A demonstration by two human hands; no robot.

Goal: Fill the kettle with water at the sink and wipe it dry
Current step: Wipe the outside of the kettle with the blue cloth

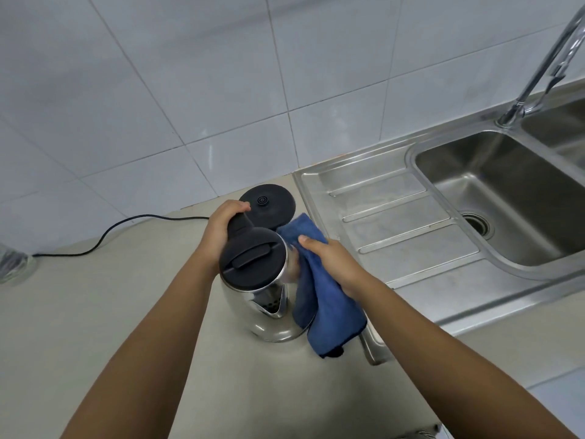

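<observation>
A shiny steel kettle (269,305) with a closed black lid stands on the beige counter (126,312), spout toward me. My left hand (218,226) grips its black handle at the far side. My right hand (332,261) presses a blue cloth (329,321) against the kettle's right flank; the cloth hangs down past the kettle's base. Behind the kettle lies its round black power base (269,201).
A steel sink (506,198) with a ribbed drainboard (395,217) sits to the right, with a tall tap (544,64) over the basin. A black cord (110,229) runs left along the counter to a glass object (12,264). White wall tiles stand behind.
</observation>
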